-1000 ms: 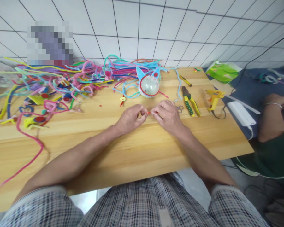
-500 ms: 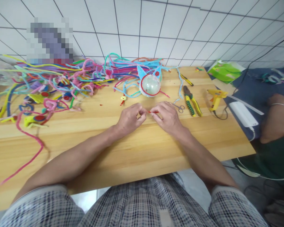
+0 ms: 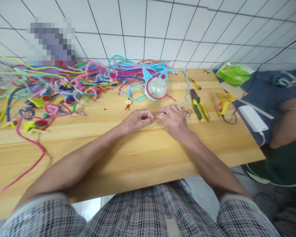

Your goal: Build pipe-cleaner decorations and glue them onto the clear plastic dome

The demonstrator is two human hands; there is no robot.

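A small piece of red pipe cleaner (image 3: 155,118) is pinched between both hands above the wooden table (image 3: 138,154). My left hand (image 3: 138,121) has thumb and forefinger closed on its left end. My right hand (image 3: 173,121) grips the other end, and its curled fingers hide most of the piece. Just beyond the hands sits a clear ball framed in pipe cleaners (image 3: 157,88), with a red ring and two blue pointed ears. Small scissors (image 3: 188,113) lie beside my right hand, partly covered by it.
Many coloured pipe cleaners (image 3: 88,77) heap along the wall at left. Green-and-yellow pliers (image 3: 199,104), a yellow utility knife (image 3: 194,83) and a yellow glue gun (image 3: 224,101) lie at right. Past the table's right edge are a white power strip (image 3: 253,118) and another person's arm (image 3: 287,123).
My left hand has turned slightly and its fingers have straightened toward the right hand. Less of the red piece shows between the hands, which are now closer together.
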